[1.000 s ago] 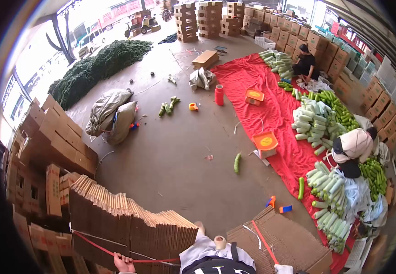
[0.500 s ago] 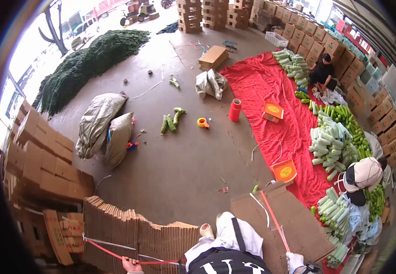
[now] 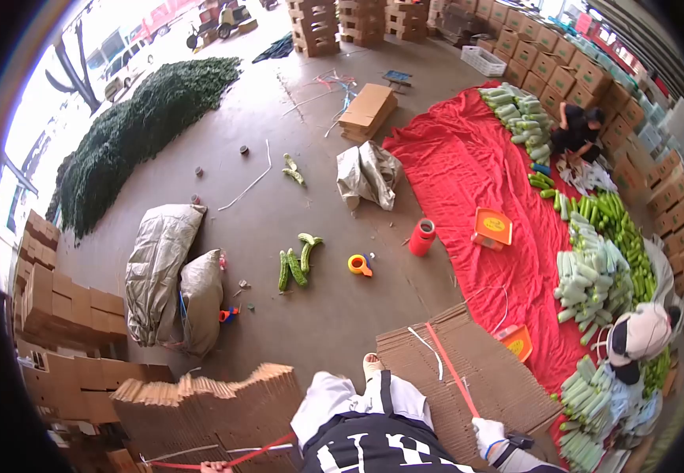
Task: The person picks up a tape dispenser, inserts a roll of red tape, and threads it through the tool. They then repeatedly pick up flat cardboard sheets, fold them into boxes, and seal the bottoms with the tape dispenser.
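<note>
At the bottom edge, my left hand (image 3: 216, 467) is closed on a red strap (image 3: 267, 451) that runs across a stack of flattened cardboard (image 3: 231, 406); only a small part of the hand shows. My right hand (image 3: 488, 435), in a white glove, is closed on the lower end of another red strap (image 3: 451, 369). That strap lies over a second flat cardboard stack (image 3: 499, 370) to the right of my legs. A white strip (image 3: 427, 351) lies beside it.
Green cucumbers (image 3: 298, 264), a yellow tape roll (image 3: 359, 266) and a red flask (image 3: 422, 236) are on the floor. Sacks (image 3: 160, 268) stand left. On the right, wrapped vegetables (image 3: 590, 276) border a red cloth (image 3: 468, 158); a person (image 3: 578, 134) crouches behind.
My view has shifted. My left hand is now lower, mostly out of the frame. My right hand has moved slightly left and up, still on the strap. The crouching person's arm is raised.
</note>
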A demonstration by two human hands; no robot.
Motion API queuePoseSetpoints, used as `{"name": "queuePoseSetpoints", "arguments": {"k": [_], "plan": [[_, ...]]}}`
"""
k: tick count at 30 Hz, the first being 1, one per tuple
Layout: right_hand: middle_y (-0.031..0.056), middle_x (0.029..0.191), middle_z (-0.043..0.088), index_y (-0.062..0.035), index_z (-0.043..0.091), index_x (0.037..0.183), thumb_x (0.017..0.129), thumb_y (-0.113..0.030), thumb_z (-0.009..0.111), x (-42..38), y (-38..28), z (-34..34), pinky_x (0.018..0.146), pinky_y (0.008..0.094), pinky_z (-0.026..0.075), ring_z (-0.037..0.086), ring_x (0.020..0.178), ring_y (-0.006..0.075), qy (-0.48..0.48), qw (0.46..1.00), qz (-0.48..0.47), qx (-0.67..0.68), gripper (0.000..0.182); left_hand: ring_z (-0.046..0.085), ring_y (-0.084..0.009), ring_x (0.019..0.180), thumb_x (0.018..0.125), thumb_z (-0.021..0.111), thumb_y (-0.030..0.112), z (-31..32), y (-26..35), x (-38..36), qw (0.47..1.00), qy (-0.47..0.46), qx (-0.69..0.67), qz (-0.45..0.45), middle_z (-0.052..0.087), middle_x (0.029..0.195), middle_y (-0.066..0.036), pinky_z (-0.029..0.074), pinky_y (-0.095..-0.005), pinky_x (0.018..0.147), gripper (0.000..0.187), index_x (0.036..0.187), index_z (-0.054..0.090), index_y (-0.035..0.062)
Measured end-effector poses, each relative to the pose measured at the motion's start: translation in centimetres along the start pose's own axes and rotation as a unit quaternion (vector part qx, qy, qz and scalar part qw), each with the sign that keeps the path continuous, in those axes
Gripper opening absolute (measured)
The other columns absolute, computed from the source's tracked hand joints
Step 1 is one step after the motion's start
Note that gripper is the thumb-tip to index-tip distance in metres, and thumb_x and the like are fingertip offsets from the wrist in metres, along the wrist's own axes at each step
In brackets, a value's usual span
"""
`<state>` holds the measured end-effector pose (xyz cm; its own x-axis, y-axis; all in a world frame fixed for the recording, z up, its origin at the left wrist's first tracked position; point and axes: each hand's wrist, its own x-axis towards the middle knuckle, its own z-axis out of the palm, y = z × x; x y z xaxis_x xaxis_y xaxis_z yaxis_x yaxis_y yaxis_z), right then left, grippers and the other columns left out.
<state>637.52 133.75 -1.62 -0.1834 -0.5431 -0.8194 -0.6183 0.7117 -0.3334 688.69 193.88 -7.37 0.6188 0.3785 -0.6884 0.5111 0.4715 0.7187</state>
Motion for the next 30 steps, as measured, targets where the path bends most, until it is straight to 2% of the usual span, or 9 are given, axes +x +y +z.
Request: {"name": "queuePoseSetpoints", "arguments": {"k": [2,5,6,9,14,17,22,23,30], "plan": [[0.0031,0.058,0.055,-0.0055,0.064,0.065,0.086,-0.033,0.066,-0.8,-6.1,2.4,0.054,0.0366,0.039,0.050,0.053,0.0171,-0.014,0.998,0.052,0.042,0.035,0.031,-0.0149,0.039,0.091,0.044,0.019,4.3,0.8,1.5,0.997,0.035,-0.054,-0.033,0.031,0.047,0.004,0.035,-0.0329,0.043,0.032,0.061,0.035,0.0210],[-0.0048,0.049,0.041,-0.0156,0.058,0.068,0.088,-0.030,0.071,0.9,-11.9,6.6,0.037,0.0316,0.026,0.036,0.037,0.0115,-0.003,0.999,-0.031,0.022,0.028,0.027,-0.0131,0.038,0.092,0.043,0.020,13.0,3.8,6.2,0.988,0.064,-0.120,-0.072,0.028,0.044,0.006,0.031,-0.0329,0.043,0.034,0.059,0.036,0.0213],[-0.0050,0.048,0.041,-0.0153,0.057,0.067,0.090,-0.031,0.069,0.2,-15.0,8.0,0.036,0.0319,0.024,0.035,0.035,0.0123,0.009,0.998,-0.021,0.062,0.030,0.028,-0.0135,0.037,0.083,0.043,0.013,15.9,4.0,8.0,0.993,0.051,-0.086,-0.062,0.029,0.042,0.005,0.033,-0.0335,0.044,0.034,0.053,0.030,0.0218],[-0.0044,0.048,0.043,-0.0157,0.057,0.066,0.090,-0.031,0.068,1.3,-21.0,11.9,0.035,0.0310,0.025,0.035,0.035,0.0124,0.029,0.999,0.015,0.030,0.031,0.029,-0.0111,0.036,0.090,0.044,0.016,30.1,4.2,6.2,0.988,0.040,-0.137,-0.056,0.029,0.043,0.005,0.032,-0.0295,0.040,0.029,0.062,0.039,0.0204],[-0.0043,0.047,0.038,-0.0185,0.051,0.065,0.090,-0.028,0.066,-3.3,-37.3,19.5,0.033,0.0345,0.026,0.035,0.033,0.0148,-0.034,0.973,0.165,0.159,0.031,0.028,-0.0117,0.039,0.098,0.040,0.028,43.6,8.1,16.0,0.993,0.092,-0.054,-0.058,0.029,0.048,0.005,0.033,-0.0303,0.039,0.024,0.075,0.043,0.0208],[-0.0069,0.047,0.035,-0.0208,0.049,0.066,0.092,-0.034,0.065,-6.0,-40.8,19.7,0.034,0.0323,0.024,0.030,0.033,0.0137,0.009,0.970,0.189,0.156,0.033,0.026,-0.0117,0.037,0.093,0.042,0.023,51.0,9.9,15.4,0.989,0.113,-0.067,-0.069,0.029,0.045,0.005,0.027,-0.0298,0.038,0.028,0.065,0.039,0.0209],[-0.0040,0.050,0.043,-0.0155,0.055,0.069,0.090,-0.028,0.071,-3.9,-49.4,24.9,0.033,0.0302,0.026,0.036,0.035,0.0109,0.041,0.971,0.129,0.196,0.029,0.028,-0.0127,0.038,0.100,0.039,0.029,61.7,11.0,19.7,0.992,0.093,-0.003,-0.090,0.030,0.045,0.005,0.031,-0.0317,0.042,0.034,0.067,0.043,0.0212],[-0.0075,0.047,0.036,-0.0199,0.050,0.069,0.093,-0.031,0.066,-3.6,-53.3,26.7,0.034,0.0289,0.025,0.033,0.034,0.0098,0.033,0.979,0.126,0.159,0.031,0.028,-0.0127,0.038,0.101,0.038,0.031,64.7,11.3,20.3,0.993,0.084,-0.003,-0.085,0.030,0.046,0.005,0.030,-0.0315,0.042,0.035,0.068,0.043,0.0212],[-0.0046,0.051,0.044,-0.0147,0.057,0.070,0.091,-0.029,0.069,8.3,-68.7,35.9,0.037,0.0305,0.027,0.037,0.038,0.0105,0.027,0.987,0.046,0.150,0.028,0.025,-0.0117,0.039,0.105,0.036,0.043,84.3,11.1,28.2,0.994,0.027,0.087,-0.062,0.026,0.047,0.006,0.029,-0.0307,0.040,0.042,0.069,0.042,0.0239]]}}
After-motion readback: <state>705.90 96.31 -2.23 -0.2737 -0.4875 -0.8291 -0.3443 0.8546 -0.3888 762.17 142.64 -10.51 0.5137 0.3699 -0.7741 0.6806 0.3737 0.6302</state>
